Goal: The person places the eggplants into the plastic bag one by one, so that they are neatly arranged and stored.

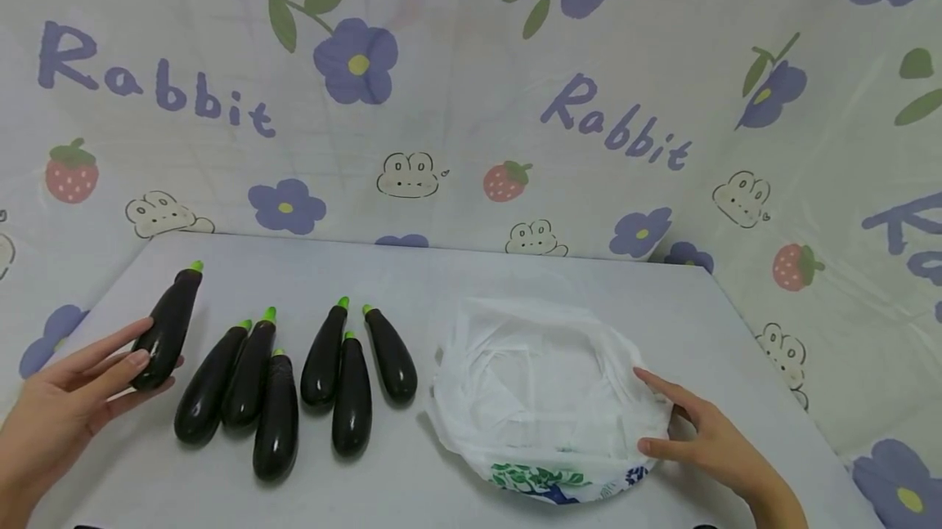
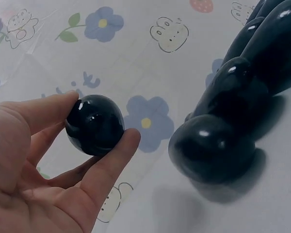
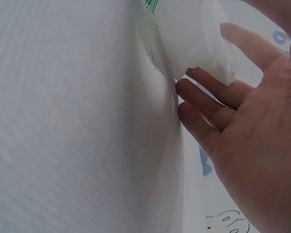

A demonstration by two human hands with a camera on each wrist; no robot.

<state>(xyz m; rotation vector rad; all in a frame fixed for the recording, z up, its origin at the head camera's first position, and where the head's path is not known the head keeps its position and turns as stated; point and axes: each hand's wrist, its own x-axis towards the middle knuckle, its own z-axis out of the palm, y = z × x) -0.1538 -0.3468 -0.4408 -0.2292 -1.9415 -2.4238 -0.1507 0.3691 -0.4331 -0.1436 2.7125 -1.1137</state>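
My left hand (image 1: 81, 398) grips a dark, glossy eggplant (image 1: 171, 329) with a bright green stem, at the left of the table. The left wrist view shows the rounded end of this eggplant (image 2: 94, 125) between thumb and fingers, raised off the tabletop. Several similar eggplants lie to its right, among them a nearby eggplant (image 1: 209, 390) and a more separate eggplant (image 1: 392, 356). On the right lies a white plastic bag (image 1: 540, 315), spread wide with its mouth facing up. My right hand (image 1: 710, 439) touches the bag's right side with spread, fairly straight fingers (image 3: 247, 43).
The white table (image 1: 412, 484) carries all these things. Behind it and at its right side hangs a pale cloth (image 1: 441, 104) printed with flowers, rabbits and strawberries. Green and blue print (image 1: 537, 477) marks the bag's front.
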